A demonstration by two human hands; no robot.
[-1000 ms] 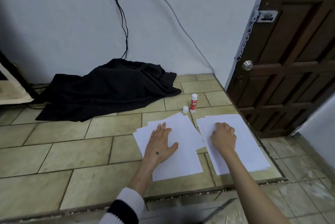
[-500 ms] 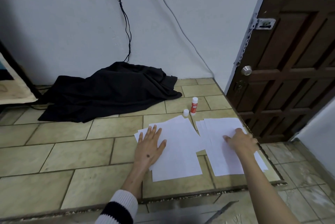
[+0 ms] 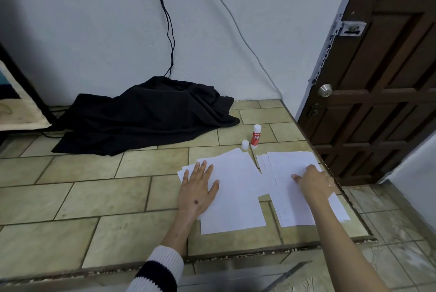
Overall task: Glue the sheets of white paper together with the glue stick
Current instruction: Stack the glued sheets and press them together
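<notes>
Where the tiled floor (image 3: 99,187) forms a raised step of greenish-beige rectangular tiles with dark grout, two groups of white paper lie side by side near its right edge. On the left stack of sheets (image 3: 236,187), the left hand (image 3: 198,187) rests flat with fingers straight and spread, palm down, gripping nothing; a white cuff with a dark stripe (image 3: 158,270) shows at the forearm. On the right stack of sheets (image 3: 290,199), which is fanned a little at its near and far edges, the right hand (image 3: 313,179) lies with fingers bent onto the top sheet; whether it pinches the paper or only presses it I cannot tell. Just beyond the sheets the glue stick (image 3: 256,136) stands upright, red-bodied with a white top, and its white cap (image 3: 245,145) sits on the tile just beside it. Farther back a heap of black cloth (image 3: 144,114) lies against the pale wall (image 3: 94,20), down which a black cable (image 3: 168,32) and a thin pale one run. At the right stands a dark wooden door (image 3: 382,93) with a round metal knob (image 3: 324,90) and a latch (image 3: 350,28) above it.
</notes>
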